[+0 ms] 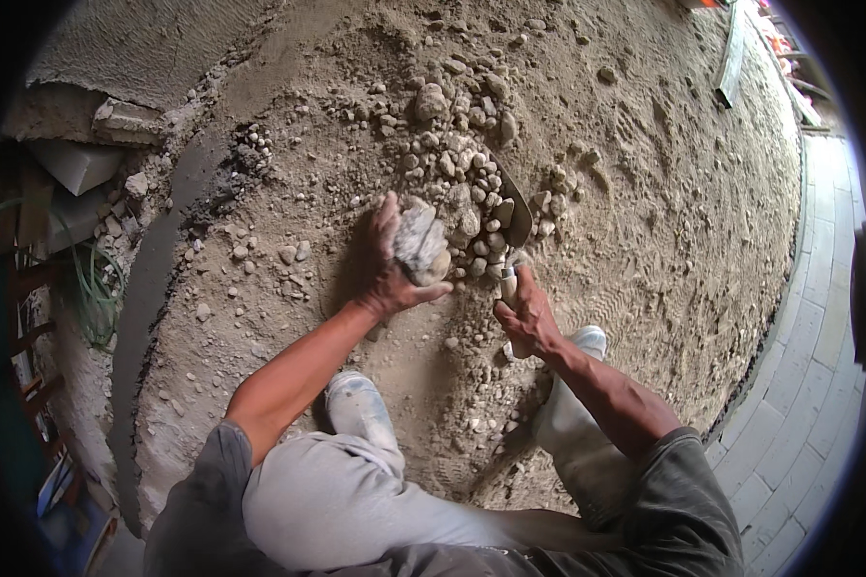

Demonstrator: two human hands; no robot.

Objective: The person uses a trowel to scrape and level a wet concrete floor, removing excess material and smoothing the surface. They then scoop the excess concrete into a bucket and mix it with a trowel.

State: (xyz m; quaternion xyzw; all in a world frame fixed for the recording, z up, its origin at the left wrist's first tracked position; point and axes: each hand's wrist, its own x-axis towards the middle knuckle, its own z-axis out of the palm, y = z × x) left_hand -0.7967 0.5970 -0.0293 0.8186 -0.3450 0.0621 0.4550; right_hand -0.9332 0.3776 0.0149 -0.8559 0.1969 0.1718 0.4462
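Note:
A large pale grey stone (418, 238) sits in my left hand (387, 281), with the fingers along its far left side and the thumb stretched out below it. A rounder tan stone (440, 265) shows at its lower right. My right hand (533, 315) grips the handle of a trowel (518, 213), whose dark blade lies along the right side of a heap of rounded pebbles (465, 173). Several of these pebbles rest against the blade. Part of the blade's left edge is hidden under them.
Sandy soil (635, 221) with scattered gravel surrounds the heap. A grey concrete edge (149, 317) runs down the left, beside broken blocks (77, 168) and green strands (94, 298). Grey paving (789, 394) borders the right side. A narrow board (732, 62) lies at the far right. My boots (361, 404) stand close by.

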